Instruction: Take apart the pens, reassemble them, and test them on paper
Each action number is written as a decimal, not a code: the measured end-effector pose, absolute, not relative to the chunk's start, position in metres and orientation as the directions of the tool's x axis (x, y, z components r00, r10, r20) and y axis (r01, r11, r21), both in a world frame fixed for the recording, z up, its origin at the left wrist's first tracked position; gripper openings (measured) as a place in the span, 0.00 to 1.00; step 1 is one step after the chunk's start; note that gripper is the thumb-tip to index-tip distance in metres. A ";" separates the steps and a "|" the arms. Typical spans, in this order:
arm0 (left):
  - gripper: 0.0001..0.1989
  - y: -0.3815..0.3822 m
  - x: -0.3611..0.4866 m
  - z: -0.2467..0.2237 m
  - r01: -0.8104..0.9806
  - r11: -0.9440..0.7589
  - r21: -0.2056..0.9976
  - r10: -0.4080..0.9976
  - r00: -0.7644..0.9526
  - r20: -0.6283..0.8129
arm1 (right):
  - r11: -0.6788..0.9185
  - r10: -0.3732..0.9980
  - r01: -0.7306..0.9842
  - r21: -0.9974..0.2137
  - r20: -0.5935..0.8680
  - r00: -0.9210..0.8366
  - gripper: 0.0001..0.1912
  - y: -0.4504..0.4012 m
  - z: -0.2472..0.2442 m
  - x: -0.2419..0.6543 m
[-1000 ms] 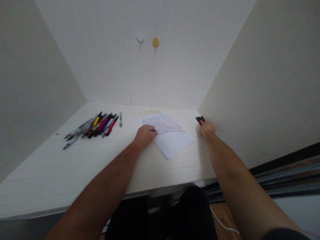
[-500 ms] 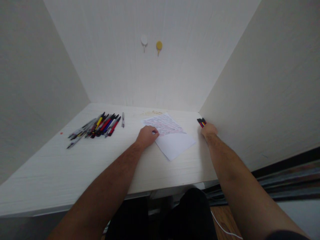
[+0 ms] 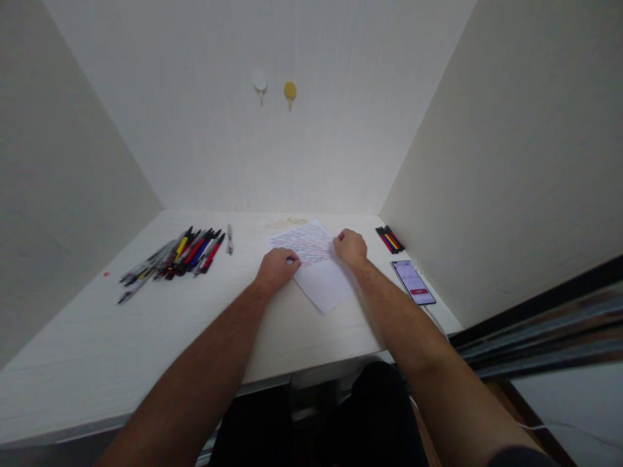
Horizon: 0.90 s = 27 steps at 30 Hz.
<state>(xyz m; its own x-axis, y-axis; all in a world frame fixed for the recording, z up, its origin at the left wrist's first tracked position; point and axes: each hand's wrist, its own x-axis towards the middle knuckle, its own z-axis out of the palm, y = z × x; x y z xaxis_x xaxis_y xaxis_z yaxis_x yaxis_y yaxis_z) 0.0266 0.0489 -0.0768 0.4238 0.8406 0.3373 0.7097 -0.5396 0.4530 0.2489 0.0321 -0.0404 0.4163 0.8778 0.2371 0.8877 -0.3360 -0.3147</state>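
Note:
A sheet of paper (image 3: 322, 288) lies askew on the white table, its far half covered with rows of red and dark blue marks. At its left edge rests my left hand (image 3: 277, 271), thumb and fingers curled together; whatever may be in them is hidden. My right hand (image 3: 352, 249) is closed over the sheet's right side, and I cannot make out anything in its fingers. To the right of it several dark, red, blue and yellow pens (image 3: 390, 240) lie side by side in a neat row.
A heap of mixed pens (image 3: 180, 253) lies on the left of the table, with one clear pen (image 3: 230, 240) apart from it. A lit phone (image 3: 413, 283) with a cable lies near the right wall. Two hooks, one yellow (image 3: 290, 91), are on the back wall.
My right hand has moved left from the row of pens to the sheet, uncovering the row and the phone. My left hand stays at the sheet's left edge. The view has shifted slightly.

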 end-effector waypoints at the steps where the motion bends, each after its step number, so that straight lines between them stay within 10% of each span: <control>1: 0.11 0.048 0.027 -0.076 0.712 -0.534 0.456 0.844 0.418 0.336 | -0.300 0.893 0.907 -0.296 0.248 0.376 0.12 0.033 -0.041 0.242; 12: 0.11 0.049 0.028 -0.077 0.723 -0.514 0.462 0.856 0.396 0.333 | -0.676 0.730 0.729 -0.106 0.038 0.683 0.18 0.028 -0.026 0.368; 27: 0.11 0.049 0.028 -0.077 0.725 -0.516 0.456 0.855 0.399 0.333 | -0.706 0.707 0.705 -0.072 0.002 0.707 0.21 0.021 -0.047 0.394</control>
